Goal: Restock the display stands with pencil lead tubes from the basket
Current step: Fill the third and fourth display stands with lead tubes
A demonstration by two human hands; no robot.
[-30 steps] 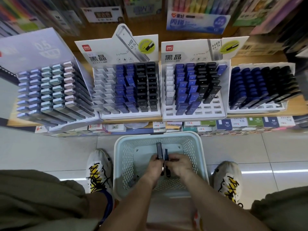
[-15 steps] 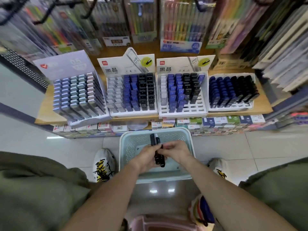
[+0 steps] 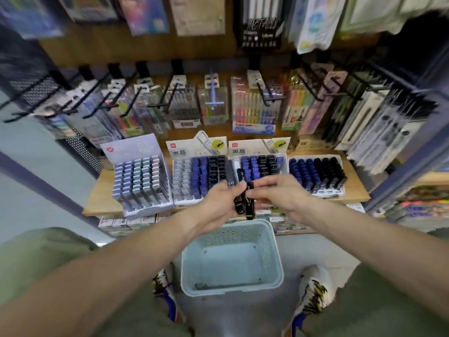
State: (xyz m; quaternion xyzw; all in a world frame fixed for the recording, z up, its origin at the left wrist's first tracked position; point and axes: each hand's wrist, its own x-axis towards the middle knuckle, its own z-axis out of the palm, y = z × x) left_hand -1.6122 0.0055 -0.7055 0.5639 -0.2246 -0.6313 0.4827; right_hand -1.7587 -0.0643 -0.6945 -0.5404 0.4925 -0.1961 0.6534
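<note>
Slim black lead tubes (image 3: 244,203), both hands (image 3: 252,198) gripping

Beyond our fingers (image 3: 263,182) we see a wooden shelf (image 3: 102,198) carrying four display stands side by side. The lilac stand (image 3: 141,181) sits farthest left of the fingers, then a white stand (image 3: 198,176), a second white stand (image 3: 261,164) straight behind the fingers, and a low tray (image 3: 317,175) off to their right. Below and nearer than the fingers, a pale blue basket (image 3: 232,257) rests on the grey floor (image 3: 313,249).
</note>
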